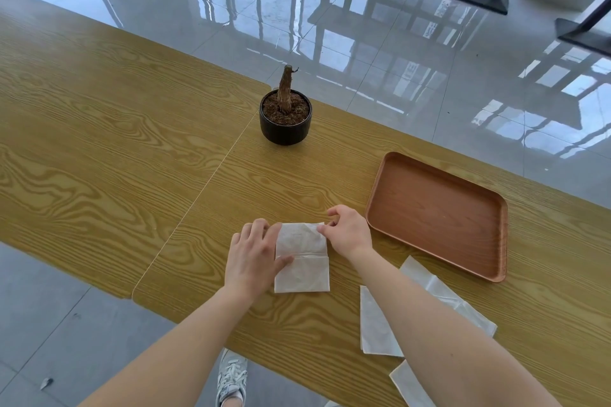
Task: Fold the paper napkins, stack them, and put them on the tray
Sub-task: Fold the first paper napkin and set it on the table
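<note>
A white paper napkin (302,261) lies partly folded on the wooden table (132,149), its upper flap laid over the lower part. My left hand (253,258) grips its left edge, thumb on top of the paper. My right hand (347,230) pinches the napkin's upper right corner. The brown tray (436,211) sits just right of my right hand with nothing on it. More white napkins (377,324) lie flat near the table's front edge, partly hidden under my right forearm.
A black pot (285,120) with a bare brown stem stands behind the napkin near the table's far edge. A seam runs across the table left of my hands. Shiny floor and black table bases lie beyond; my shoe (231,377) shows below the front edge.
</note>
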Demonstrator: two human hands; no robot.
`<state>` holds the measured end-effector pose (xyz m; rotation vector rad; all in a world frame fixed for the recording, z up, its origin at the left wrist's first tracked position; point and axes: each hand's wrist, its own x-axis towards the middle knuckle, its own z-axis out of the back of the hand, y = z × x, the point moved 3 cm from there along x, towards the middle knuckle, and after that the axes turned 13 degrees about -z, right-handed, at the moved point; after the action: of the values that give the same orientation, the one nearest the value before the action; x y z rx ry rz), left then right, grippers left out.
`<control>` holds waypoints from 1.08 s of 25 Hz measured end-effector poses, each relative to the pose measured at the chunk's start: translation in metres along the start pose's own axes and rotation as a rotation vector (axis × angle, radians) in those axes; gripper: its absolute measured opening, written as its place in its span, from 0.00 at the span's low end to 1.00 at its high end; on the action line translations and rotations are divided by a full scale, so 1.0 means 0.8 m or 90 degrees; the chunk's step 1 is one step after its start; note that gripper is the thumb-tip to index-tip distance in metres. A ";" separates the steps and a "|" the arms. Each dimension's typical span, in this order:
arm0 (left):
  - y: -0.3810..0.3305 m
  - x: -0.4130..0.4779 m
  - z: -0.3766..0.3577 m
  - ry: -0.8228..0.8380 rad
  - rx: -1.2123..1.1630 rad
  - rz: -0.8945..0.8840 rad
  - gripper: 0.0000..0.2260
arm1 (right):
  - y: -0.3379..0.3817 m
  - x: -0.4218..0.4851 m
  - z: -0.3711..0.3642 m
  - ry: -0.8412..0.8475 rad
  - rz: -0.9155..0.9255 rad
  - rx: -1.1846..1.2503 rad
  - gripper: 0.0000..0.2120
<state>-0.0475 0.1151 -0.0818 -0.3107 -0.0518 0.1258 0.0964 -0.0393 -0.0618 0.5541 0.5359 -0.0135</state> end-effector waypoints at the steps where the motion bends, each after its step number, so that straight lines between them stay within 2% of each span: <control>1: 0.001 0.000 -0.001 -0.009 -0.001 0.000 0.31 | 0.001 0.001 -0.001 0.006 -0.007 0.008 0.18; 6: 0.007 0.004 -0.002 -0.004 -0.030 0.037 0.37 | 0.001 -0.001 0.006 0.056 -0.024 0.082 0.15; 10: 0.006 0.019 0.002 0.015 -0.167 0.134 0.41 | -0.002 -0.020 0.018 0.074 0.022 0.084 0.02; 13: 0.006 0.030 0.007 0.029 -0.254 0.161 0.40 | -0.006 -0.037 0.026 0.059 0.074 0.058 0.05; 15: 0.008 0.034 0.014 0.021 -0.311 0.161 0.33 | -0.008 -0.046 0.030 0.051 0.110 0.038 0.08; 19: 0.000 0.021 0.030 -0.057 -0.277 0.072 0.06 | -0.018 -0.060 0.033 0.039 0.139 0.025 0.06; 23: -0.013 -0.015 0.032 -0.115 -0.194 -0.067 0.06 | -0.035 -0.077 0.024 0.023 0.167 -0.018 0.05; 27: -0.023 -0.042 0.024 -0.118 -0.098 -0.156 0.09 | -0.052 -0.093 0.009 0.009 0.215 -0.090 0.05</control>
<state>-0.0804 0.0989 -0.0586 -0.4432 -0.2837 -0.0930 0.0290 -0.0877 -0.0411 0.5013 0.4479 0.3462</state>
